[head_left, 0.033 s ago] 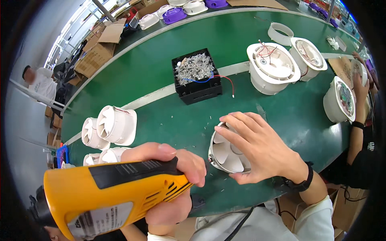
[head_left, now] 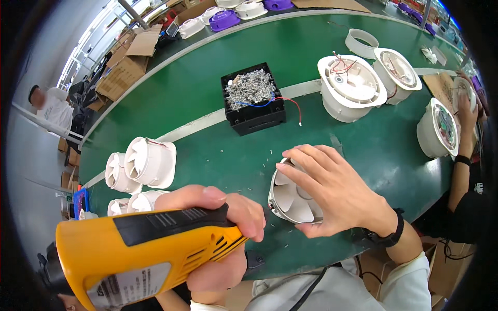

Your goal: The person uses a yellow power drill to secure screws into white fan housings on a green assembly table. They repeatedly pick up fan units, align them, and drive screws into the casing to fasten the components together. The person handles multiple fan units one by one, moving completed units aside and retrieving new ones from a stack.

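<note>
My left hand (head_left: pixel 228 228) grips a yellow power screwdriver (head_left: pixel 129 254) with a black handle, low at the left near the table's front edge. Its tip points right, toward a white round fan unit (head_left: pixel 290 199) standing tilted on the green table (head_left: pixel 207 67). My right hand (head_left: pixel 332 192) lies spread over the fan's upper right rim and steadies it. The fan's blades face me. Behind it stands a black box (head_left: pixel 254 118) filled with silver screws (head_left: pixel 249 88), with red and blue wires trailing from it.
Several white fan units (head_left: pixel 148 160) lie at the left. Larger white housings (head_left: pixel 350 88) stand at the right. A co-worker's hand (head_left: pixel 467 111) holds another housing at the far right. Cardboard boxes (head_left: pixel 122 72) sit beyond the table, and a person stands far left.
</note>
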The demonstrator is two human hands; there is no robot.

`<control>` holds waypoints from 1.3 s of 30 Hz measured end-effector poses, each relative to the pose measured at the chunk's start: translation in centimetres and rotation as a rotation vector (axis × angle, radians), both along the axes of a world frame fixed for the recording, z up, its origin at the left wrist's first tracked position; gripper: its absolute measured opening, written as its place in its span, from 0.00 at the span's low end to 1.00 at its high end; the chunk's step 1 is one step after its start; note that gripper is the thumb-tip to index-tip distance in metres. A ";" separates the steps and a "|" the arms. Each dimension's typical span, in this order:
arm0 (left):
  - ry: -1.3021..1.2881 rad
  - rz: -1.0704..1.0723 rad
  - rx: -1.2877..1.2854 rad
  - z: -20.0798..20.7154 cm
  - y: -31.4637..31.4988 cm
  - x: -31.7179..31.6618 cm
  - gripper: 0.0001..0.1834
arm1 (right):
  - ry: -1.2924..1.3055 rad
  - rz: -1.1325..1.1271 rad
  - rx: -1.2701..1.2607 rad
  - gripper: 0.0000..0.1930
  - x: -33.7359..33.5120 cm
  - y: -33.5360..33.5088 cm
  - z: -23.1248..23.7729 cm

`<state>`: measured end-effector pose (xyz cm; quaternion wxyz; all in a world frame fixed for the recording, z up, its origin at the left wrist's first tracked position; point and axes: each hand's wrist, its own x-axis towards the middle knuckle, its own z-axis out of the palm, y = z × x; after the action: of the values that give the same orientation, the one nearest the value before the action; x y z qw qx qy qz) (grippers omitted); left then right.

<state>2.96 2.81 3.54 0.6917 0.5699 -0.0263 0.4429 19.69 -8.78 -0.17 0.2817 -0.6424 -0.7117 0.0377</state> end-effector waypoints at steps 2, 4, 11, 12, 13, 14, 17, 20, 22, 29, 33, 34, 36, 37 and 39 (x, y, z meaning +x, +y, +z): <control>0.005 -0.005 0.028 0.0 0.1 0.1 0.26 | 0.005 -0.004 -0.010 0.41 0.1 -0.1 -0.1; 0.001 -0.016 0.050 -0.1 0.2 0.3 0.27 | 0.010 -0.004 -0.012 0.41 0.2 -0.1 0.0; -0.014 0.002 -0.013 -0.1 -0.1 0.6 0.30 | 0.009 -0.003 -0.004 0.40 0.2 -0.2 0.0; -0.016 0.000 -0.013 0.0 -0.1 0.7 0.30 | 0.007 -0.004 -0.003 0.40 0.2 -0.2 0.0; -0.016 -0.002 -0.017 -0.1 0.0 0.8 0.30 | 0.005 -0.005 -0.007 0.40 0.2 -0.3 -0.1; 0.079 0.085 0.030 0.0 -0.3 1.1 0.33 | 0.002 -0.006 -0.012 0.40 0.2 -0.3 -0.2; 0.227 0.205 0.120 0.2 -1.0 1.8 0.42 | 0.005 -0.007 -0.020 0.40 0.2 -0.4 -0.3; 0.186 0.067 0.090 0.3 -0.5 1.8 0.37 | 0.009 0.003 -0.009 0.40 0.1 -0.3 -0.2; 0.198 -0.046 0.005 0.9 0.1 1.4 0.30 | 0.001 0.007 -0.005 0.41 0.1 -0.3 -0.1; 0.072 0.064 -0.103 1.1 -0.1 0.9 0.37 | -0.036 0.078 -0.029 0.42 0.8 -0.2 0.4; 0.083 0.196 0.015 1.7 0.8 -0.8 0.40 | -0.136 -0.041 -0.032 0.45 -0.3 -0.9 1.7; 0.079 0.213 0.029 1.9 0.7 -0.9 0.40 | -0.111 -0.171 -0.049 0.45 -1.4 -1.0 1.5; 0.080 0.217 -0.003 1.8 0.6 -0.7 0.39 | -0.052 -0.441 -0.092 0.46 -3.6 -1.3 0.7; 0.073 0.214 -0.018 1.5 0.7 -0.7 0.39 | -0.036 -0.380 -0.087 0.46 -3.6 -1.0 0.5; 0.059 0.207 -0.047 0.9 1.3 -0.3 0.39 | -0.004 -0.260 -0.078 0.46 -3.1 -0.6 0.4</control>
<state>2.64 4.08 4.42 0.6558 0.5662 0.0636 0.4953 16.64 -9.34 0.18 0.2575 -0.7397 -0.6211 0.0272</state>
